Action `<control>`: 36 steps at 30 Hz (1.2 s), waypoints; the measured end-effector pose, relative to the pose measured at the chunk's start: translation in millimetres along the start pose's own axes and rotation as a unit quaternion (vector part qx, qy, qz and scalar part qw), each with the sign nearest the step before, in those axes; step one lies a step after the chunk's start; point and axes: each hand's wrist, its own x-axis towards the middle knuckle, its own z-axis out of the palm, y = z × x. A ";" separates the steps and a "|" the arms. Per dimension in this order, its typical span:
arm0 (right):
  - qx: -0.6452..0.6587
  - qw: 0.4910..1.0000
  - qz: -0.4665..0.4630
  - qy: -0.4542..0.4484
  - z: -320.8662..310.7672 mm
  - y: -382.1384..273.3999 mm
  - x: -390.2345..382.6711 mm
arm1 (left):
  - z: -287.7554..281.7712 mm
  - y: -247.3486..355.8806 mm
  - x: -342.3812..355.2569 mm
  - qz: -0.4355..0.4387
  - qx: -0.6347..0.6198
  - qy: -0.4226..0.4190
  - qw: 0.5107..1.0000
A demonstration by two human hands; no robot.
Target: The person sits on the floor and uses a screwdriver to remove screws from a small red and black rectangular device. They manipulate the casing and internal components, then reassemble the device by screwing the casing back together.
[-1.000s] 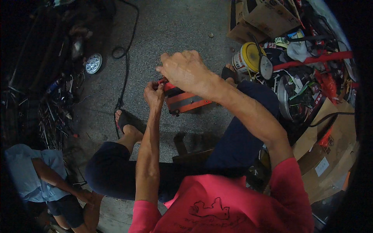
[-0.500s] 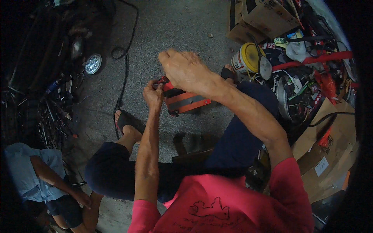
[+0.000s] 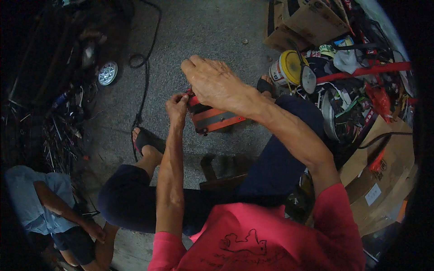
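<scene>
An orange-red and dark striped box-like device (image 3: pixel 219 120) lies on the floor between my feet, partly covered by my right arm. My right hand (image 3: pixel 214 80) is closed above its far end, the fingers curled down; whatever they grip is hidden beneath the hand. My left hand (image 3: pixel 176 105) is at the device's left far corner, thumb and fingers pinched together beside a small red part. What sits in that pinch is too small to make out.
A black cable (image 3: pixel 145 86) runs along the floor to the left, near a round lamp (image 3: pixel 108 73). To the right stand a yellow-lidded bucket (image 3: pixel 291 67), cardboard boxes (image 3: pixel 312 21) and a heap of scrap. Another person's arm (image 3: pixel 68 208) shows at lower left.
My right hand has shifted slightly to the left. The left fingers have drawn closer together and less of the small red part shows beside them. The device stays in place.
</scene>
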 end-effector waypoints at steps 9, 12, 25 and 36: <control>-0.045 0.996 0.042 -0.061 -5.0 2.8 1.8 | 0.9 -0.7 3.3 -0.082 -0.084 -0.044 0.992; 0.002 0.999 -0.026 0.038 4.0 5.0 -1.2 | -3.1 3.1 2.2 -0.090 -0.091 -0.051 0.990; -0.004 0.999 0.033 -0.015 0.1 -1.7 2.1 | 3.5 -4.0 4.6 -0.101 -0.117 0.008 0.988; -0.028 0.999 0.015 -0.011 1.3 4.2 -0.4 | 6.4 -4.3 4.8 -0.066 -0.102 0.069 0.990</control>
